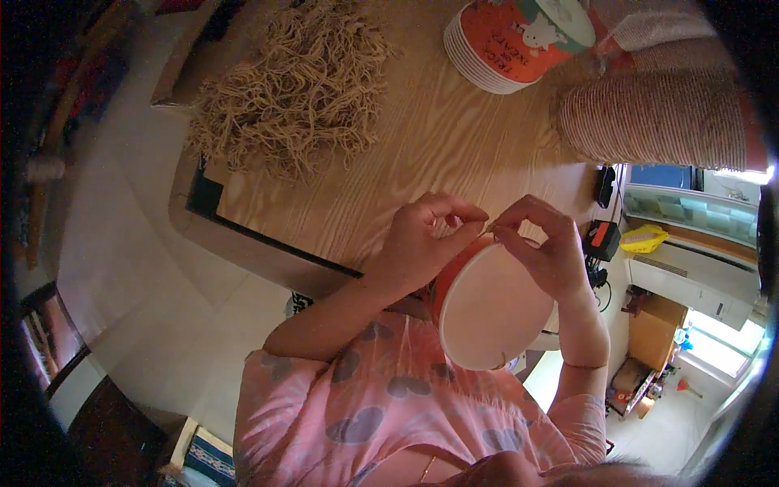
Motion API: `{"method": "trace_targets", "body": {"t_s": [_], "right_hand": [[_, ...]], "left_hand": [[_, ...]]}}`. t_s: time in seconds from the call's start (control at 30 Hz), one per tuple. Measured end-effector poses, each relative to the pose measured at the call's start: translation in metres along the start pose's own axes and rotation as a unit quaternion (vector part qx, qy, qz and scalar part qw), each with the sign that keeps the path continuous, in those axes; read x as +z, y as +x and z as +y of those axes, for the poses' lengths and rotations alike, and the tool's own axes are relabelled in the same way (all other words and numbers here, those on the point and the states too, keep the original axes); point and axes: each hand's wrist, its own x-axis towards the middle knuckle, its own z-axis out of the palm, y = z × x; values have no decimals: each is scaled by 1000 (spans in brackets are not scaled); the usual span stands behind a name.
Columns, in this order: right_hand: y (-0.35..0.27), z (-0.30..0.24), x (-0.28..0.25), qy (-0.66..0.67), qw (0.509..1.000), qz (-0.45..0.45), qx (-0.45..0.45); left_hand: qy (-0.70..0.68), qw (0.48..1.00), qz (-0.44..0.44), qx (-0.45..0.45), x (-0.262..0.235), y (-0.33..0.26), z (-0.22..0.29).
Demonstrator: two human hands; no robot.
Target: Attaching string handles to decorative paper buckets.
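Observation:
In front of my chest hangs or rests a round disc (497,312) with a plain white face and an orange-red side. Above its upper rim, my left hand (426,239) is closed in a pinch, thumb against fingertips. My right hand (548,247) pinches close beside it, the fingertips almost meeting. Between them a thin string (489,233) shows, very small, at the disc's top edge. A short loop of cord (503,360) sticks out at the disc's lower edge. What supports the disc is hidden.
A tangled heap of tan twine (300,89) lies on the wooden table (430,122). At the far side stands a stack of printed orange discs (515,40), beside large cord-wound spools (657,118). The table's near edge (276,247) runs left of me; a black box (602,237) and cables are at right.

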Motion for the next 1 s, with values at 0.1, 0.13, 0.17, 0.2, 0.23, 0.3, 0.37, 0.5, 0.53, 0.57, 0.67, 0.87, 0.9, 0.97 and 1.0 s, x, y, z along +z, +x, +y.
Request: {"method": "trace_targets", "body": {"t_s": [0.1, 0.13, 0.17, 0.2, 0.23, 0.3, 0.37, 0.5, 0.53, 0.57, 0.67, 0.87, 0.9, 0.97, 1.0], "right_hand": [[2, 2, 1, -14, 1000, 6, -16], [2, 3, 1, -25, 999, 9, -29], [2, 3, 1, -26, 999, 9, -30], [2, 4, 1, -26, 999, 10, -26], [2, 4, 2, -27, 999, 10, -22], [3, 3, 2, -22, 1000, 10, -17], [3, 3, 2, -18, 1000, 10, -11], [5, 6, 2, 41, 999, -29, 18], [5, 6, 2, 83, 995, -45, 27], [5, 7, 2, 83, 995, -45, 27], [7, 12, 1, 153, 985, -73, 35], [9, 15, -1, 111, 990, -84, 3], [9, 14, 0, 130, 988, -84, 20], [9, 12, 0, 150, 985, -83, 36], [8, 11, -1, 155, 983, -85, 48]], "left_hand": [[114, 990, 15, 78, 1, -2, -1], [114, 990, 15, 79, 2, -3, 1], [126, 986, 26, 104, 2, -3, 4], [138, 981, 37, 129, 2, -3, 6], [138, 981, 37, 129, 2, -3, 5], [191, 965, 55, 170, 4, -2, 3], [212, 958, 58, 186, 3, -1, 3], [175, 970, 55, 163, 1, -1, -1], [174, 970, 54, 163, 1, -1, -1], [132, 983, 44, 120, 1, -2, 0], [50, 998, 12, 39, -1, -1, 2], [18, 999, -35, 12, -6, -4, -12], [13, 999, -42, 14, -7, -4, -14], [13, 999, -47, -2, -10, -5, -16], [13, 998, -52, -18, -12, -6, -17]]}}
